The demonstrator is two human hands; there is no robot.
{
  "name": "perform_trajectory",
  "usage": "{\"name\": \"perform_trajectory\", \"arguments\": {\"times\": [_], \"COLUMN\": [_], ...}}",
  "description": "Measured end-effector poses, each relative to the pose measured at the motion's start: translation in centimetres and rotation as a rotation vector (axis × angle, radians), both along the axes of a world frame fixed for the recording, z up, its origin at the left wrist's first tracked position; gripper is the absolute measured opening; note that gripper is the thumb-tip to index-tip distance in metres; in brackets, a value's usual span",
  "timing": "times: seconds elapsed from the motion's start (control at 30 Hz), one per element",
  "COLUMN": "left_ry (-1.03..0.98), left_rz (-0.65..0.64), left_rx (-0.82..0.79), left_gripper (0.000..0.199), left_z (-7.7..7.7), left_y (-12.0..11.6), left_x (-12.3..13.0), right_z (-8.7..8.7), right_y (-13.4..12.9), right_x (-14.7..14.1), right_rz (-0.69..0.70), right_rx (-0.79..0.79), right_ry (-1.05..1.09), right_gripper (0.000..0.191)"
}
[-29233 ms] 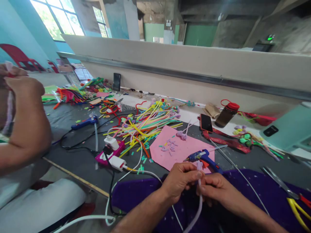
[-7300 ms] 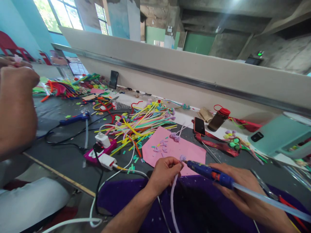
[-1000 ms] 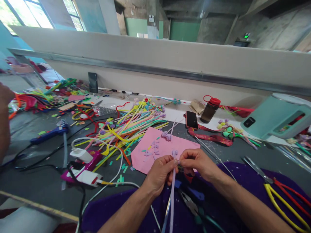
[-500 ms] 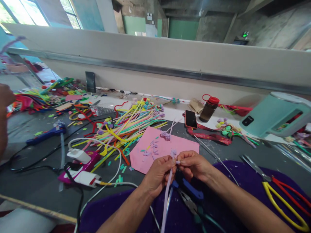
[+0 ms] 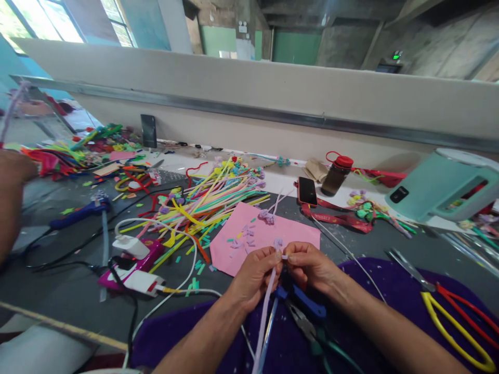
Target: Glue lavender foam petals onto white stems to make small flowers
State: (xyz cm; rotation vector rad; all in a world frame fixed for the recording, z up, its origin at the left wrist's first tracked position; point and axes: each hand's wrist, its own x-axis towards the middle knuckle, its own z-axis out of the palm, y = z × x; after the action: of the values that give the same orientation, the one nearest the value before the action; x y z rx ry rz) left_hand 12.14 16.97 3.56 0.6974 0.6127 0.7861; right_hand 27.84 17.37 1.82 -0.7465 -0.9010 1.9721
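Observation:
Above my lap, my left hand [image 5: 259, 275] pinches a lilac pipe-cleaner stem [image 5: 265, 317] with a small curled lilac head [image 5: 278, 243] at its top. My right hand [image 5: 307, 265] is closed at the fingertips on a short lilac piece [image 5: 285, 257], touching or almost touching the stem. Below the hands lie a blue-handled tool [image 5: 310, 302], partly hidden, and pliers [image 5: 302, 321] with green handles. A pink sheet [image 5: 230, 254] behind the hands bears short lilac cuttings [image 5: 248, 234] and a finished-looking lilac cluster [image 5: 267, 216].
Scissors [image 5: 448, 306] lie at the right. Pipe cleaners [image 5: 218, 200] fill the middle left, near a blue glue gun [image 5: 83, 212] and a corded power strip [image 5: 136, 265]. A phone [image 5: 307, 191], bottle [image 5: 336, 176] and kettle [image 5: 432, 184] stand behind. Another person's hand [image 5: 15, 171] is at far left.
My hands keep nearly the same pinch on the lilac stem and piece. At far left the other person's hand has moved further into view. The view has shifted slightly.

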Motion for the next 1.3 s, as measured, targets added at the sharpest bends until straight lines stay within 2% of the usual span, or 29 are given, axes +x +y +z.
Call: {"name": "perform_trajectory", "arguments": {"times": [0.23,0.47,0.57,0.67,0.83,0.97,1.07,1.3], "left_ry": [0.044,0.001,-0.016,-0.048,-0.092,-0.059,0.012,0.131], "left_rz": [0.018,0.0,-0.007,-0.039,-0.077,-0.074,-0.059,-0.098], "left_rx": [0.016,0.048,0.02,-0.023,-0.074,-0.098,-0.115,-0.15], "left_gripper": [0.025,0.025,0.023,0.023,0.021,0.023,0.022,0.014], "left_z": [-0.3,-0.6,-0.6,-0.6,-0.3,0.0,-0.2,-0.6], "left_y": [0.1,-0.1,-0.1,-0.1,0.0,0.0,0.1,0.3], "left_x": [-0.1,0.1,0.1,-0.1,-0.2,-0.1,-0.1,-0.2], "right_z": [0.1,-0.2,0.4,1.8,3.9,4.6,5.2,6.5], "right_y": [-0.1,0.1,0.1,-0.2,-0.7,-0.8,-0.5,0.5], "right_x": [0.0,0.3,0.6,0.9,0.9,1.3,2.1,4.1], "right_rz": [0.01,0.022,0.033,-0.051,-0.154,-0.181,-0.151,-0.102], "right_rx": [0.013,0.032,0.051,0.197,0.677,0.958,1.027,1.017], "right_ry": [0.012,-0.004,-0.054,-0.21,-0.529,-0.759,-0.84,-0.882], "right_gripper": [0.017,0.025,0.021,0.013,0.006,0.007,0.008,0.008]}}
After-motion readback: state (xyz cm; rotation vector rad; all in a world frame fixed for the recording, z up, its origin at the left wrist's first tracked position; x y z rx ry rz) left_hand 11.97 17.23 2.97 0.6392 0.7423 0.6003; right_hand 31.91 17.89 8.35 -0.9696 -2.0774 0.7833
